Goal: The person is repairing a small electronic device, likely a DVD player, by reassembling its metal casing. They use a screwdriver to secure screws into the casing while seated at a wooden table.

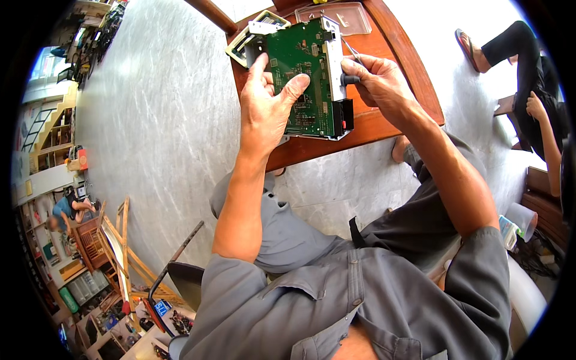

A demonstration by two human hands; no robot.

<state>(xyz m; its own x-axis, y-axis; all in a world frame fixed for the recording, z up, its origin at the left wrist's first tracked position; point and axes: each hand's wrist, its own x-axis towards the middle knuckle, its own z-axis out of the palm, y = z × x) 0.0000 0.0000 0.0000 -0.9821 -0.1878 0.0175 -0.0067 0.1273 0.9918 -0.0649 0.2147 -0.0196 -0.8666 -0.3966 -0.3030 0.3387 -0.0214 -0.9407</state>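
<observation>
A green circuit board point(309, 84) in a metal frame is tilted above the wooden table. My left hand point(267, 105) grips it, thumb across the board's face and fingers at its left side. At the board's right edge runs a pale metal panel point(335, 66), with a black block point(344, 114) at its near end. My right hand point(384, 84) is closed beside this panel, pinching a slim metal tool point(351, 49) that points up and left. A short black cylinder point(350, 79) shows under those fingers; whether it belongs to the device or the tool I cannot tell.
The wooden table point(414, 78) has a curved right edge. On it lie a clear plastic tray point(351, 18) with small parts and a cream-coloured frame point(239, 53). Another person point(528, 54) sits at right. Wooden easel-like legs point(123, 240) and crowded shelves stand at left.
</observation>
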